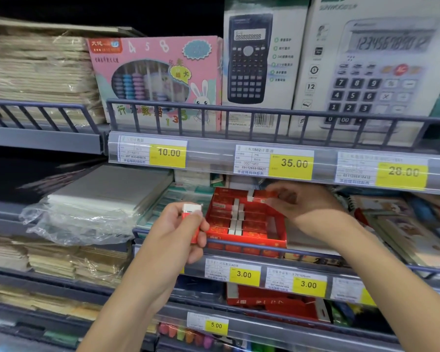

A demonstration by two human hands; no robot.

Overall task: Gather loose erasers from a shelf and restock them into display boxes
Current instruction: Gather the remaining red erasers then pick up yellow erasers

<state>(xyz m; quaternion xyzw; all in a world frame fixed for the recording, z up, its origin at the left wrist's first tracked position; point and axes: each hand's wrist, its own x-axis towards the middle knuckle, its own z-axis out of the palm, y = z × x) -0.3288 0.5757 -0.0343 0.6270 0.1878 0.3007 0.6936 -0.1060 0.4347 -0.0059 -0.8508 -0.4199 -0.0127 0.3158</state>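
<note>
- Right hand point(301, 204) pinches a red-sleeved eraser point(262, 194) at the far right corner of the red display box point(274, 235), the eraser's long axis running left-right like the rows already packed.
- Left hand point(181, 232) grips several loose erasers point(192, 214) upright, white ends up, just left of the box.
- An open slot lies near-right in the box, nearer the right hand.

I am seeing two bare forearms coming into view from around six o'clock, with no sleeve, cuff, watch, bracelet or glove showing on either. The left hand point(181, 232) is showing short, unpainted nails and no ring. The right hand point(306, 203), toward two o'clock from it, is likewise showing plain fingers with nothing worn at the wrist.
</note>
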